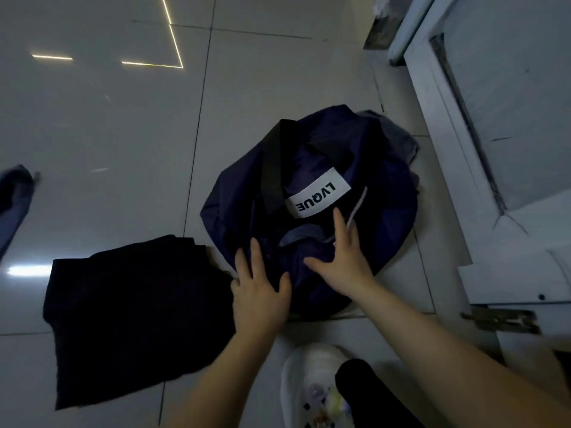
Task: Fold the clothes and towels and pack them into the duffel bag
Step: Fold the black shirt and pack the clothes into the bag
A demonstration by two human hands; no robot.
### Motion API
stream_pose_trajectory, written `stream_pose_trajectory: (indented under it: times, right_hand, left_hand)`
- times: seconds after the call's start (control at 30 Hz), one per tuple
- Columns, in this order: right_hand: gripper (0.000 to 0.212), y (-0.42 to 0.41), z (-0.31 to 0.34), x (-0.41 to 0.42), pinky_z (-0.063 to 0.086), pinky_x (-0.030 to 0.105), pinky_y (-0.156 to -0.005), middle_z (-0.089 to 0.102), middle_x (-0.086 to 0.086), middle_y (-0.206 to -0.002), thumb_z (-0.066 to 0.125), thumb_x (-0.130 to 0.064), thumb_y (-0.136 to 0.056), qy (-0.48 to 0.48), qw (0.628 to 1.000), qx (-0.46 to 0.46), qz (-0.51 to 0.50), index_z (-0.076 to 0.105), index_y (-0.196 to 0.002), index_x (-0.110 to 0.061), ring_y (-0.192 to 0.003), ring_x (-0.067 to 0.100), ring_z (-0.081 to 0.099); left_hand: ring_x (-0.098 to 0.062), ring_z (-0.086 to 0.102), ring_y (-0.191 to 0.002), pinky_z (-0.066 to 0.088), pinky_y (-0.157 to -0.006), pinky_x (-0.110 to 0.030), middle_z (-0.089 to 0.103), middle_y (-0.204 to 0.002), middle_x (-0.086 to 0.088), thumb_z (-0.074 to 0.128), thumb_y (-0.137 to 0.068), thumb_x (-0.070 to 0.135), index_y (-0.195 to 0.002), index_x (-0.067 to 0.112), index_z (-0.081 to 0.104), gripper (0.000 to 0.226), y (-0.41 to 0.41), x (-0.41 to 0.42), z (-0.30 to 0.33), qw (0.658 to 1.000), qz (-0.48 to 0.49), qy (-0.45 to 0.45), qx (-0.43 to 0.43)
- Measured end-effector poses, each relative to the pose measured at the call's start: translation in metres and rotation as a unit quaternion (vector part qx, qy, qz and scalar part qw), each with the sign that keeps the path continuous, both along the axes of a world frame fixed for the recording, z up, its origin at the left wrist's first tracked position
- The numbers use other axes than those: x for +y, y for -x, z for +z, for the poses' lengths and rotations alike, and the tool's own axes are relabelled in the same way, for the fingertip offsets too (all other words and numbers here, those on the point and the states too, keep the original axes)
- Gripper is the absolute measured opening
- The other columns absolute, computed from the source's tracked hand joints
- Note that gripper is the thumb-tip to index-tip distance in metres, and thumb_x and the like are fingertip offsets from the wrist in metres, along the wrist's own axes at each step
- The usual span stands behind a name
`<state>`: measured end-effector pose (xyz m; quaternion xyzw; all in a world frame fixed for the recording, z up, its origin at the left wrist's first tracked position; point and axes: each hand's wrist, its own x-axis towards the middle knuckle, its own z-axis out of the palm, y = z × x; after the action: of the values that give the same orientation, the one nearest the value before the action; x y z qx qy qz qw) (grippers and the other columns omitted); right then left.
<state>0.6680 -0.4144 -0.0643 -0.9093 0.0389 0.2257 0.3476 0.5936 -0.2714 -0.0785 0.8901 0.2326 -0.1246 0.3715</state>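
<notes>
Glossy pale floor tiles [108, 125] run up to a white door [494, 149] on the right. The navy duffel bag [380, 193] slumps on the tiles just ahead of the person's white shoe [306, 375]. Both hands lie on its near side with fingers straight and spread: the left hand [259, 291] at the edge, the right hand [343, 257] by the zip opening. A dark folded garment [129, 322] lies just left of the bag, its edge touching it. It looks soft, light and limp, so it is best lifted from beneath by both folded edges
</notes>
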Motion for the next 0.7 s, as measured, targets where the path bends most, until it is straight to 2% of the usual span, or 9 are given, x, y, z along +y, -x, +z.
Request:
stream_pose_trajectory:
  times: [0.1,0.2,0.27,0.37,0.43,0.53,0.57,0.63,0.7]
  right_hand:
    - [0.109,-0.013,-0.003,-0.018,0.031,0.04,-0.113,-0.014,0.004,-0.161,0.074,-0.034,-0.081,0.029,0.994,0.006,0.104,-0.011,-0.149,-0.042,-0.143,0.026,0.027]
    - [0.109,-0.023,-0.003,-0.035,0.032,0.042,-0.113,-0.016,0.001,-0.16,0.074,-0.03,-0.082,0.053,0.99,0.012,0.131,-0.011,-0.148,-0.044,-0.142,0.026,0.029]
    - [0.108,-0.022,-0.003,-0.04,0.03,0.043,-0.114,-0.017,0.001,-0.16,0.073,-0.029,-0.083,0.065,0.989,-0.005,0.129,-0.012,-0.148,-0.045,-0.145,0.028,0.021]
    - [0.102,-0.01,0.0,-0.043,0.022,0.046,-0.116,-0.018,0.003,-0.16,0.069,-0.03,-0.086,0.088,0.988,-0.065,0.106,-0.011,-0.148,-0.045,-0.147,0.03,0.003]
    - [0.096,0.001,0.006,-0.039,0.017,0.048,-0.117,-0.016,0.007,-0.16,0.066,-0.029,-0.087,0.11,0.98,-0.134,0.101,-0.004,-0.151,-0.04,-0.147,0.03,-0.003]
    - [0.085,0.017,0.014,-0.029,0.021,0.058,-0.114,0.003,0.015,-0.16,0.067,-0.024,-0.084,0.142,0.95,-0.245,0.128,0.014,-0.149,-0.032,-0.147,0.035,0.005]
    - [0.079,0.021,0.016,-0.022,0.024,0.059,-0.112,0.01,0.016,-0.158,0.067,-0.024,-0.083,0.129,0.946,-0.264,0.135,0.022,-0.148,-0.028,-0.146,0.035,0.01]
    - [0.065,0.027,0.021,-0.002,0.029,0.057,-0.111,0.021,0.016,-0.155,0.063,-0.023,-0.084,0.084,0.944,-0.282,0.148,0.035,-0.143,-0.021,-0.144,0.035,0.018]
    - [0.056,0.03,0.029,0.026,0.028,0.052,-0.113,0.028,0.016,-0.152,0.06,-0.022,-0.084,0.039,0.941,-0.294,0.161,0.045,-0.137,-0.015,-0.143,0.034,0.022]
  left_hand:
    - [-0.034,0.023,-0.138,0.035,-0.104,-0.041,-0.006,-0.16,0.003,0.046,-0.093,0.053,-0.15,0.038,-0.009,0.08,0.022,-0.019,-0.001,1.0,0.005,0.031,0.004]
    - [-0.03,0.032,-0.137,0.034,-0.107,-0.04,-0.008,-0.16,0.002,0.045,-0.092,0.056,-0.148,0.042,-0.011,0.08,0.033,-0.042,-0.004,0.998,0.003,0.065,-0.001]
    - [-0.028,0.04,-0.133,0.033,-0.108,-0.038,-0.01,-0.16,0.001,0.045,-0.092,0.056,-0.147,0.044,-0.012,0.08,0.036,-0.052,-0.006,0.996,-0.012,0.084,-0.006]
    - [-0.026,0.042,-0.132,0.033,-0.108,-0.035,-0.013,-0.16,0.001,0.045,-0.093,0.054,-0.147,0.044,-0.013,0.08,0.039,-0.052,-0.008,0.994,-0.039,0.104,-0.001]
    - [-0.017,0.051,-0.122,0.037,-0.103,-0.031,-0.014,-0.16,0.001,0.044,-0.095,0.052,-0.147,0.044,-0.012,0.077,0.038,-0.046,-0.003,0.992,-0.055,0.113,0.005]
    - [-0.001,0.057,-0.087,0.041,-0.08,-0.02,-0.011,-0.16,0.001,0.041,-0.097,0.049,-0.149,0.042,-0.008,0.072,0.036,-0.032,0.019,0.992,-0.113,0.056,0.006]
    - [-0.002,0.057,-0.089,0.039,-0.077,-0.018,-0.009,-0.16,0.003,0.042,-0.098,0.047,-0.15,0.04,-0.006,0.071,0.038,-0.026,0.026,0.989,-0.146,0.021,-0.009]
    - [-0.01,0.057,-0.107,0.043,-0.078,-0.02,0.001,-0.16,0.003,0.048,-0.097,0.04,-0.152,0.035,0.006,0.069,0.043,-0.005,0.035,0.975,-0.21,-0.031,-0.071]
    - [-0.017,0.059,-0.108,0.051,-0.074,-0.026,0.029,-0.152,0.001,0.056,-0.092,0.031,-0.146,0.027,0.034,0.058,0.048,0.023,0.038,0.953,-0.248,-0.083,-0.152]
